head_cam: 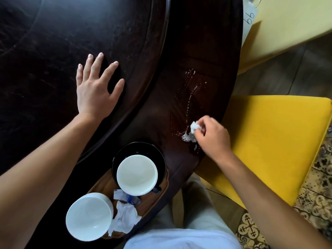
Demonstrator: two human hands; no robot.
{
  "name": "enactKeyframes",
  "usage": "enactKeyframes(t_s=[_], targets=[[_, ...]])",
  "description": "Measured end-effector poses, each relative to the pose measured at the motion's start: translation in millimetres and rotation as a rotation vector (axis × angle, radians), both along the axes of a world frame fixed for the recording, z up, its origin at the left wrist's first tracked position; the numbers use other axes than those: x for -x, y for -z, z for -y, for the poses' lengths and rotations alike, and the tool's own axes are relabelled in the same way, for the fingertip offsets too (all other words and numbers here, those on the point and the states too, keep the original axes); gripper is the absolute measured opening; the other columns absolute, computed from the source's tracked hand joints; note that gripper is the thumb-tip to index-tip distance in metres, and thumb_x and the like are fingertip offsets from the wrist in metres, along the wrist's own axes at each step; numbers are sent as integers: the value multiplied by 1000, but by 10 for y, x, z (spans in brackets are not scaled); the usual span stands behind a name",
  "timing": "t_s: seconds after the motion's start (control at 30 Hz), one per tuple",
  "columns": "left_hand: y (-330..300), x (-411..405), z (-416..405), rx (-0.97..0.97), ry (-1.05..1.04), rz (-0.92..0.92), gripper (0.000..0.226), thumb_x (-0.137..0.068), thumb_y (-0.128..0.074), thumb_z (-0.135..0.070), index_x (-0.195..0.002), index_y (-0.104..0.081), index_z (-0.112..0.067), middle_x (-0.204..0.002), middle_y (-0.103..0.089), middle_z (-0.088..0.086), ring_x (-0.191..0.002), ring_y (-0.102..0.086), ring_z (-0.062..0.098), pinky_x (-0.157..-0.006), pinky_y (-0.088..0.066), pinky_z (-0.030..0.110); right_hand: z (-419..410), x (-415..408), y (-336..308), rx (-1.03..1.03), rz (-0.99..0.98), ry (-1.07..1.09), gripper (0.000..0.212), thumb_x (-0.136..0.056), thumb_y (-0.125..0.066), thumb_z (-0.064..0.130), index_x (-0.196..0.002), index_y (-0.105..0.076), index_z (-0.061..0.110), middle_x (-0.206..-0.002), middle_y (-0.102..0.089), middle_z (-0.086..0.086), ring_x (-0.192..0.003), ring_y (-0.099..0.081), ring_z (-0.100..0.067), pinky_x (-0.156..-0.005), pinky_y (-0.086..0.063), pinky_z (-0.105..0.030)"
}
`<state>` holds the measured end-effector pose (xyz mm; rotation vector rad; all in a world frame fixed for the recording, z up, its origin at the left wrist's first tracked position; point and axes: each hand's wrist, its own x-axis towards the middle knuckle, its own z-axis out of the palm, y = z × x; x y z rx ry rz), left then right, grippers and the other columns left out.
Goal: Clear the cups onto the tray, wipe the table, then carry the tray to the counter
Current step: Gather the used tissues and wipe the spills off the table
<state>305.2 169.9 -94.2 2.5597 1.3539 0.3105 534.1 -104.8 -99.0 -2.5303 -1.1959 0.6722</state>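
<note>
My right hand (212,136) pinches a small wad of white tissue (194,126) and presses it onto the dark wooden table (201,51) near its right edge. A streak of foamy spilled liquid (190,90) runs from the tissue away from me. My left hand (95,88) lies flat with fingers spread on the raised round centre of the table (53,33). Near me a wooden tray (152,203) holds two white cups: one (137,174) on a black saucer (138,151), the other (89,217) at the tray's left end. Crumpled tissues (124,218) lie between them.
A yellow cushioned chair (274,141) stands right against the table's right edge. A pale yellow seat (291,20) with a paper marked 99 (250,17) sits at the upper right. Patterned floor tiles (316,203) show at the lower right.
</note>
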Motion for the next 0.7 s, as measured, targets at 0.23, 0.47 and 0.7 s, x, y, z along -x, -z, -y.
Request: enactKeyframes(t_s=[0.23,0.47,0.7], targets=[[18,19,-7,-7,4,-2,52,-105,-46,-53,-153,-47,-32,-169,-28,6,-159,-15,28,-129,-7,50,522,138,-175,-72,-102,103,14,-83,-69,13,-86,-60,23,-66,-55,6,-60,-54,-16,-52,-43,-36],[15,25,0,-9,1,-4,53,-105,-45,-54,-153,-47,-31,-169,-28,6,-159,-15,28,-129,-6,48,618,466,-66,-6,-117,9,12,-87,-66,16,-89,-58,26,-78,-60,11,-67,-56,-14,-56,-45,-32],[-4,20,1,2,-2,-15,54,-105,-44,-55,-153,-47,-32,-170,-27,4,-160,-14,27,-129,-6,48,-298,228,-20,-50,21,-25,6,-91,-60,23,-96,-59,20,-92,-67,-3,-84,-65,-32,-64,-46,-38]])
